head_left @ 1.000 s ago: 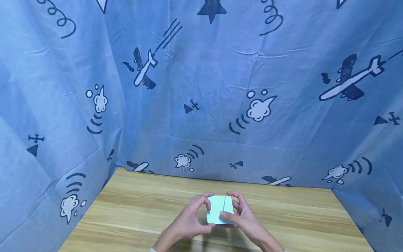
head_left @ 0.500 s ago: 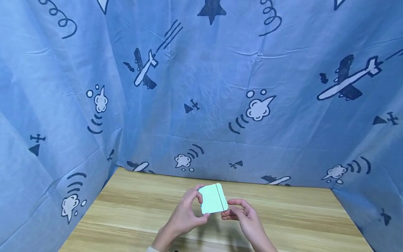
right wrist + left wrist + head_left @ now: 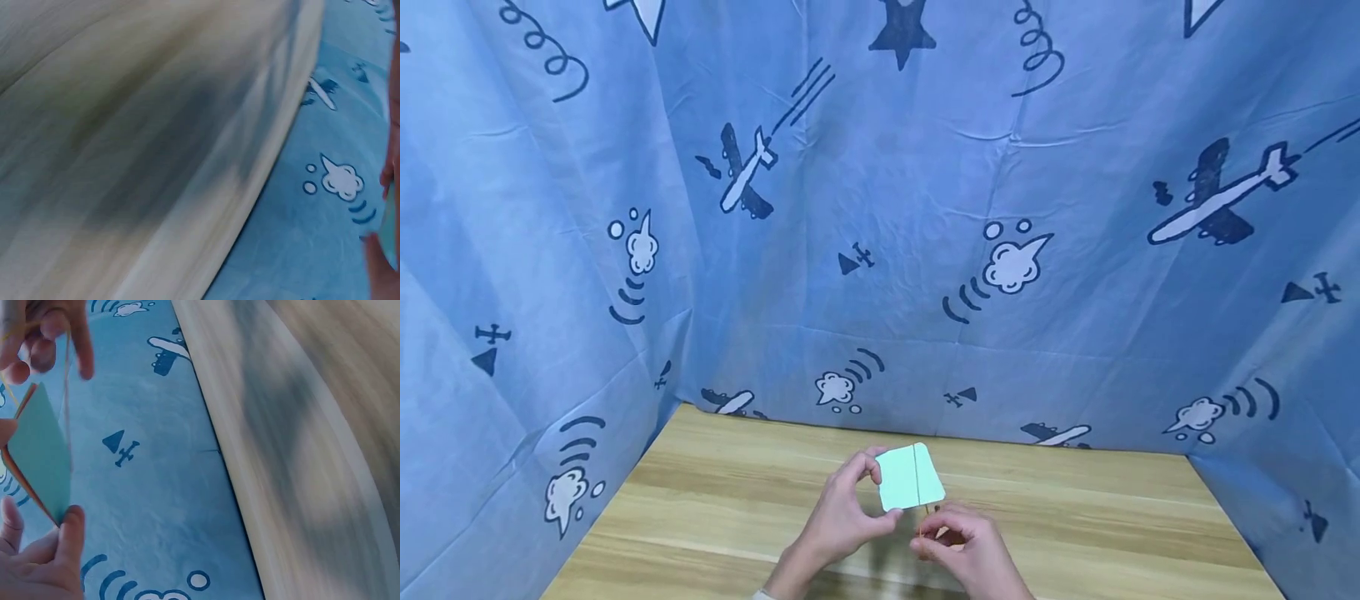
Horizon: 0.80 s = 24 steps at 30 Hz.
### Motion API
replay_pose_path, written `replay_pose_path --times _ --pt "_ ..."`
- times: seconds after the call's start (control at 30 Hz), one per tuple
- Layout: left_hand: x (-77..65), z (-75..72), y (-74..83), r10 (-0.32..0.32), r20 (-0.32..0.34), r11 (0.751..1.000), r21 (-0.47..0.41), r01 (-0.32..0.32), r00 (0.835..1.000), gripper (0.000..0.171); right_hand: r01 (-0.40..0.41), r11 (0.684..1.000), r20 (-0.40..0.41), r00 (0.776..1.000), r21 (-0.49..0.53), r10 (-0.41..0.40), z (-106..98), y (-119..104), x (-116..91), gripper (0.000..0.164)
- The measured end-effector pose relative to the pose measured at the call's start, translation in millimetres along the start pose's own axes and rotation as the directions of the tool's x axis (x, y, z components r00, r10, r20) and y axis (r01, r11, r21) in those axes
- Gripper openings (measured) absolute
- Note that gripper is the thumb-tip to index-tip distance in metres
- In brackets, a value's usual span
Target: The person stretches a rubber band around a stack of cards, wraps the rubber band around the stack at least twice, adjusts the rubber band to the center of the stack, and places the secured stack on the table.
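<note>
My left hand (image 3: pixel 842 510) grips a thin mint-green square with rounded corners (image 3: pixel 898 481) by its left side, thumb at the lower edge. The left wrist view shows the square (image 3: pixel 44 447) nearly edge-on, with an orange rim. A thin rubber band (image 3: pixel 67 394) runs from it, stretched to the fingers of the other hand. My right hand (image 3: pixel 967 540) pinches that band below the square's lower right corner, apart from the square. Across the square's face the band appears as a dark line. In the right wrist view, only slivers of the hands and square show at the right edge.
Below the hands lies a wood-grain table (image 3: pixel 737 500), with the hands' shadows on it. A blue cloth (image 3: pixel 880 292) printed with planes and clouds hangs behind the table and along both sides.
The square has risen, shifted left and tilted in my left hand. My right hand has left its face and moved down, drawing the rubber band away from the lower edge.
</note>
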<state>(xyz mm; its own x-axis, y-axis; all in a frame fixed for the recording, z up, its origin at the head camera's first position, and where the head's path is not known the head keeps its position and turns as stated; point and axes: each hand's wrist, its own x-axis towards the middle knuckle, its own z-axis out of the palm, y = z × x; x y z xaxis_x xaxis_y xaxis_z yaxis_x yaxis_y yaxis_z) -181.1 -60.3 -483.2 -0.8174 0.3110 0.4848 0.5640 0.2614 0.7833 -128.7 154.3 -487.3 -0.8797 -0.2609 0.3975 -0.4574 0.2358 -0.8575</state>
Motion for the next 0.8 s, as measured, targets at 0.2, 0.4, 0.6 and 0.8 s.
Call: replay_pose_path --times 0.2,0.4,0.6,0.8 --pt "0.5 2.6 0.9 -0.067 0.065 0.998 -0.001 0.067 0.996 0.045 0.452 0.836 -0.105 0.858 -0.312 -0.503 11 7 2 0.018" --pt "0.2 4.3 0.3 -0.057 0.100 0.997 0.051 0.052 0.993 0.046 0.494 0.825 -0.043 0.851 -0.274 -0.524 12 2 5 0.029" --pt "-0.3 4.1 -1.5 -0.068 0.084 0.997 0.041 0.065 0.994 0.046 0.442 0.849 -0.133 0.860 -0.291 -0.493 16 -8 4 0.031" --pt "-0.6 4.2 -1.8 -0.076 0.066 0.996 0.055 0.073 0.995 0.046 0.292 0.926 -0.319 0.877 -0.241 -0.359 20 -40 6 0.037"
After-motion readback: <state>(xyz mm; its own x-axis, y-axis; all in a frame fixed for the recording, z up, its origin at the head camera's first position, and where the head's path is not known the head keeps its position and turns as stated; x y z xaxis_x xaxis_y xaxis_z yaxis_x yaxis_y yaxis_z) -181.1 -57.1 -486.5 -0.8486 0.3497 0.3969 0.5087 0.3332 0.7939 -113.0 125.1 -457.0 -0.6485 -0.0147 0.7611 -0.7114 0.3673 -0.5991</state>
